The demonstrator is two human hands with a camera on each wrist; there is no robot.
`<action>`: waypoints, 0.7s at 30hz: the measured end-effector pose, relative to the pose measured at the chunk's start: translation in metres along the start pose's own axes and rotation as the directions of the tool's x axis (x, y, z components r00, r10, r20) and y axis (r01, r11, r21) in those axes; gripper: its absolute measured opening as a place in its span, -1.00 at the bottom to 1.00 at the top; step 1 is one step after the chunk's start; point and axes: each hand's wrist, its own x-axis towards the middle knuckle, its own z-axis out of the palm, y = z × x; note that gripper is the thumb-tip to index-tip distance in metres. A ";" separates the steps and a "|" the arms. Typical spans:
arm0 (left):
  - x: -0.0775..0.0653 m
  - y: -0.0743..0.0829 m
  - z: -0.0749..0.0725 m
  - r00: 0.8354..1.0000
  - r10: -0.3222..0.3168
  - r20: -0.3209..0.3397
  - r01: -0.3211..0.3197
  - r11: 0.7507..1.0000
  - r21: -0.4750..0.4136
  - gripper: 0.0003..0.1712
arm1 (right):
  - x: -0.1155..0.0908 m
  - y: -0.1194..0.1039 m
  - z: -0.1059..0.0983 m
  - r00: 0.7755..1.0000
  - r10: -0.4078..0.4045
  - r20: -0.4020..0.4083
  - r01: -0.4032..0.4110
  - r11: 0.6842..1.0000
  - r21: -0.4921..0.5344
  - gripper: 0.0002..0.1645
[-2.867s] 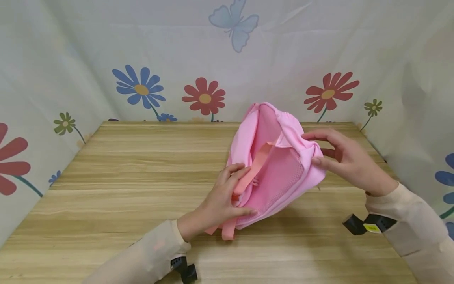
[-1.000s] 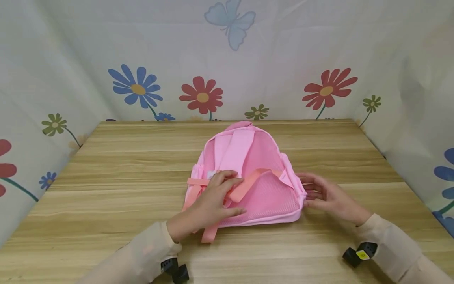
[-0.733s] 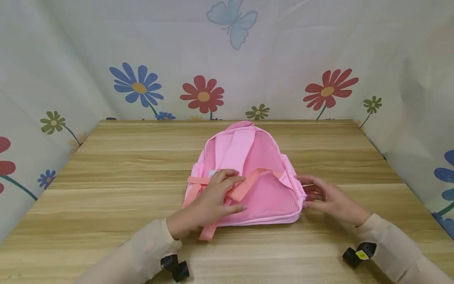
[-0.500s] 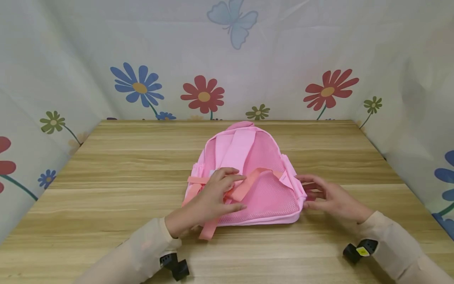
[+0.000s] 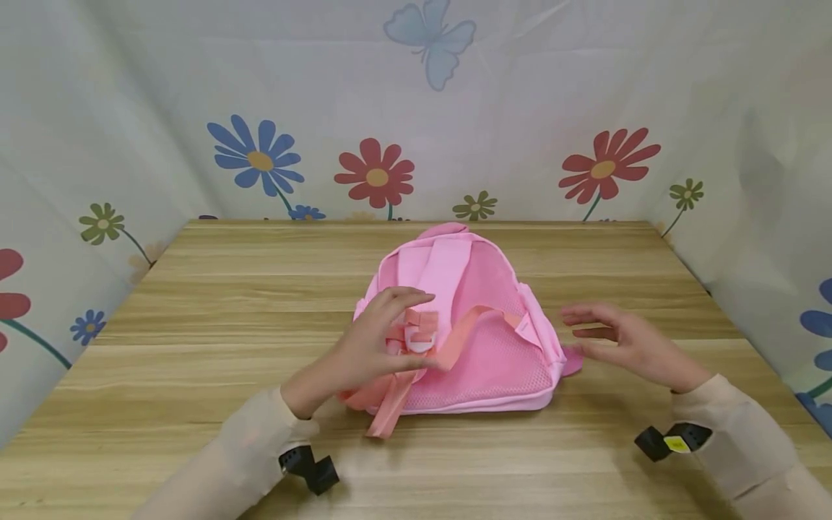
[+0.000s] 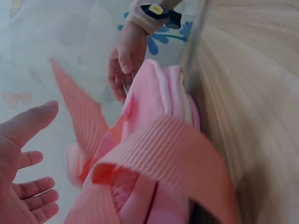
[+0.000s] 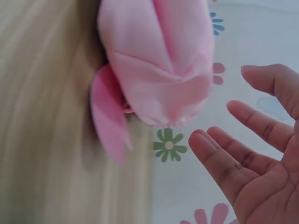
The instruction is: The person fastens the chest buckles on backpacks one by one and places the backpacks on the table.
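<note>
A small pink backpack (image 5: 494, 361) lies on the wooden table, its mesh back panel and shoulder straps facing up. Peach webbing straps (image 5: 393, 404) and a pale buckle (image 5: 421, 341) sit at its left side. My left hand (image 5: 364, 339) hovers over that side with fingers spread, holding nothing; in the left wrist view a webbing strap (image 6: 173, 158) loops in front of the bag, apart from the fingers. My right hand (image 5: 630, 343) is off the bag's right edge, fingers loosely bent and holding nothing. A darker pink flap (image 7: 110, 112) pokes out from under the bag there.
The wooden table (image 5: 247, 289) extends around the backpack on every side. A pale cloth backdrop (image 5: 520, 87) printed with flowers and a butterfly stands along the back and both sides.
The backpack was first tilted up in both hands, then laid flat, back panel up. Since half a second ago, my left hand has lifted off the straps and my right hand has drawn away rightward.
</note>
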 end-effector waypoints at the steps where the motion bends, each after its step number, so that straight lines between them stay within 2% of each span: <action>1: 0.001 -0.001 -0.002 1.000 -0.001 0.005 0.001 1.000 0.000 -0.05 | 0.001 -0.002 -0.001 1.000 -0.002 -0.013 0.001 1.000 -0.007 -0.53; 8: 0.002 -0.013 -0.016 0.990 -0.105 0.094 0.106 0.994 -0.003 0.06 | 0.013 -0.020 -0.006 0.998 -0.021 -0.052 0.019 0.999 -0.039 -0.60; 15: 0.002 -0.028 -0.017 0.950 -0.239 0.201 0.240 0.971 0.018 0.14 | 0.037 -0.042 0.000 0.999 -0.043 -0.024 0.042 0.999 -0.030 -0.64; 17: 0.002 -0.031 -0.017 0.943 -0.255 0.213 0.258 0.966 0.011 0.14 | 0.044 -0.047 0.004 0.999 -0.042 -0.010 0.041 0.999 -0.031 -0.64; 21: 0.002 -0.035 -0.018 0.943 -0.256 0.215 0.258 0.966 0.016 0.12 | 0.060 -0.058 0.013 0.998 -0.056 0.010 0.056 0.998 -0.028 -0.65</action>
